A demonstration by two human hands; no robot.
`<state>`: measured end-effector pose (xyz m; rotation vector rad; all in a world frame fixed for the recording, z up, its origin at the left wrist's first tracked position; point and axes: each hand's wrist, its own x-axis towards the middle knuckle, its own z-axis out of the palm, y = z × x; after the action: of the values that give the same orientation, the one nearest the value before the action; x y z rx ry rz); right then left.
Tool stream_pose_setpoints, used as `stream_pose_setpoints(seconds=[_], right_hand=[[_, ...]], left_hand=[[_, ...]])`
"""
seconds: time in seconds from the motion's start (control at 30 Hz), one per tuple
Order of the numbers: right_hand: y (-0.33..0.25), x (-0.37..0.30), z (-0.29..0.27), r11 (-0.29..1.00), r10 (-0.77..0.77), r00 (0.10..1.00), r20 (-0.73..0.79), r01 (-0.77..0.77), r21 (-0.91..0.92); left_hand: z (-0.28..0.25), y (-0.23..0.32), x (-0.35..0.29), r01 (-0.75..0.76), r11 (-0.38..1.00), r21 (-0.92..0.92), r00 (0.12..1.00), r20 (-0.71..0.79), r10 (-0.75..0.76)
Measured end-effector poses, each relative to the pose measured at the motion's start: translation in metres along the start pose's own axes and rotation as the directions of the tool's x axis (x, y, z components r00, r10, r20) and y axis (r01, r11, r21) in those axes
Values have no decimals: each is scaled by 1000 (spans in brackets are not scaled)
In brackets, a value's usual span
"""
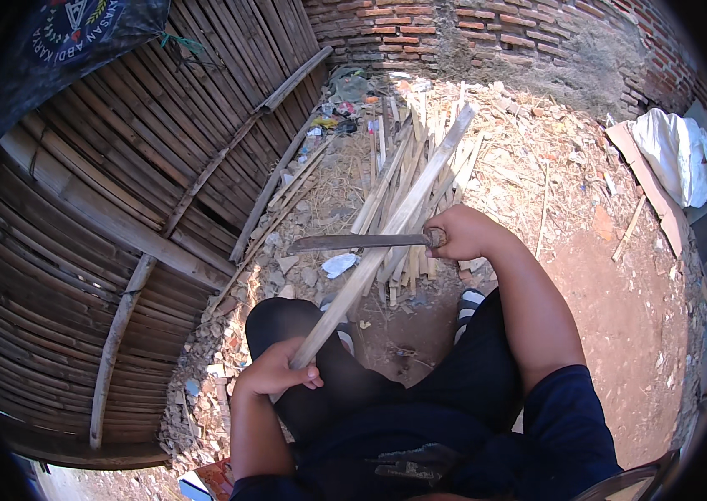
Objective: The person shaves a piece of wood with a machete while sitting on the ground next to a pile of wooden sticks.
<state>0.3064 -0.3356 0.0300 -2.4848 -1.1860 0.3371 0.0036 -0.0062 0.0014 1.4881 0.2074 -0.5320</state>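
A long pale wooden slat (pixel 409 207) slants from my left knee up toward the far wall. My left hand (pixel 277 369) is closed around its near end. In my right hand (pixel 464 231) is the handle of a machete (pixel 345 242), its dark blade pointing left and lying across the slat about midway. Whether the blade touches the wood or hovers just over it, I cannot tell. Beneath and beyond the slat, a heap of split wooden strips (pixel 387 179) lies on the ground.
A bamboo slat wall (pixel 145 159) with wooden poles stands at left, a dark banner (pixel 61 50) at its top. A brick wall (pixel 520 33) closes the far side. White sacking (pixel 677 154) and a board (pixel 646 184) lean at right. Rubble and straw litter the ground around my sandalled feet.
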Motion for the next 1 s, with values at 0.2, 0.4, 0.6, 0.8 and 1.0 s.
stream_pose_setpoints(seconds=[0.2, 0.4, 0.6, 0.8, 1.0], right_hand=[[10, 11, -2, 992, 110, 994, -6, -109, 66], [41, 11, -3, 958, 279, 952, -130, -267, 102], [16, 1, -2, 996, 71, 994, -82, -66, 58], [22, 8, -1, 993, 87, 996, -6, -86, 83], [80, 17, 5, 912, 374, 912, -170, -329, 245]], left_hand=[[1, 2, -1, 6, 1000, 22, 1000, -23, -5], [4, 6, 3, 36, 990, 135, 999, -45, -30], [1, 2, -1, 12, 1000, 9, 1000, -2, -12], [0, 3, -2, -5, 1000, 0, 1000, -2, 5], [10, 14, 4, 41, 991, 125, 998, -56, -34]])
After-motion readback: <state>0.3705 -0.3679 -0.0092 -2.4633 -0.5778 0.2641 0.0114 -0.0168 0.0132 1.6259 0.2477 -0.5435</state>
